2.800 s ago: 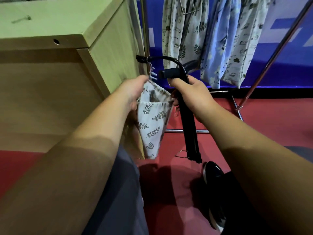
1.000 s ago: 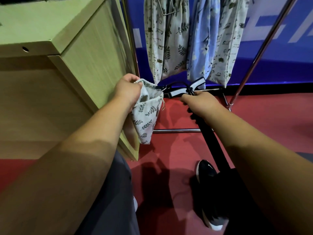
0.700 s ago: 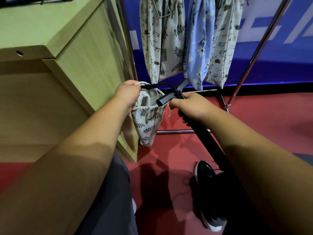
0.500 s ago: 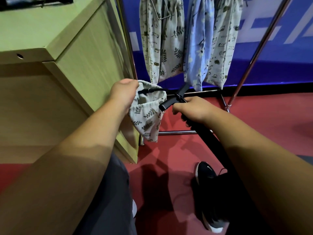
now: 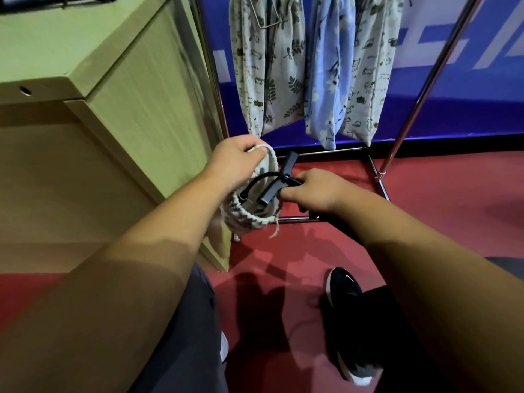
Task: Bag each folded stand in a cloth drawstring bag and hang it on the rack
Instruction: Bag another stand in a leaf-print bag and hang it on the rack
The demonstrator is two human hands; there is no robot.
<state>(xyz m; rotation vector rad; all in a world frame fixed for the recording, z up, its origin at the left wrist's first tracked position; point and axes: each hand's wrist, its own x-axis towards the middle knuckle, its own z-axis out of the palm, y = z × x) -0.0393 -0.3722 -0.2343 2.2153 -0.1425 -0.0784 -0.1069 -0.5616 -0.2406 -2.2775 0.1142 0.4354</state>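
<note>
Grey trousers (image 5: 184, 336), black white-soled shoe (image 5: 344, 290)

Leaf-print cream bag (image 5: 249, 219), black stand (image 5: 273, 188)

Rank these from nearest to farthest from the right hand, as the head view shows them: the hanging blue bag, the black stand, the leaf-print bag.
1. Black stand: gripped by the right hand.
2. Leaf-print bag: just to its left, held by the left hand.
3. Blue bag: hanging on the rack, beyond and above.

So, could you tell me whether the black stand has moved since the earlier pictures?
Yes: the stand has come down toward the rack's floor bar, and its head is now inside the open bag.
</note>
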